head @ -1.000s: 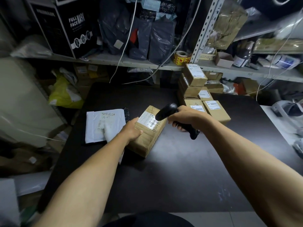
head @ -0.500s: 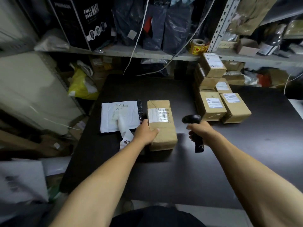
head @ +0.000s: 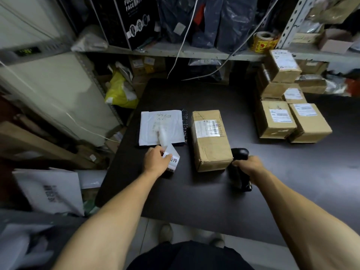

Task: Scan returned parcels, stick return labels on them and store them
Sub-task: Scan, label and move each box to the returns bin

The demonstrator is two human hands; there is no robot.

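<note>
Two labels (head: 172, 159) under left fingers (head: 163, 155)

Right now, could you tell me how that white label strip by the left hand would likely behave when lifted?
The label strip looks thin and already curls, so it is probably floppy and very light. The left hand pinches it easily. If adhesive-backed, it may cling to itself.

Views: one only, head-worn cam, wide-angle, edges bowed. Position: above near edge of dark table (head: 194, 191), wearer standing. Facing: fwd and steeply down. Frame content: both forearms enter from bottom; shoes and floor visible below table edge; shelf (head: 175, 50) runs across top. Range: close, table within arm's reach. Overlap w/ other views: n/a, single cam.
</note>
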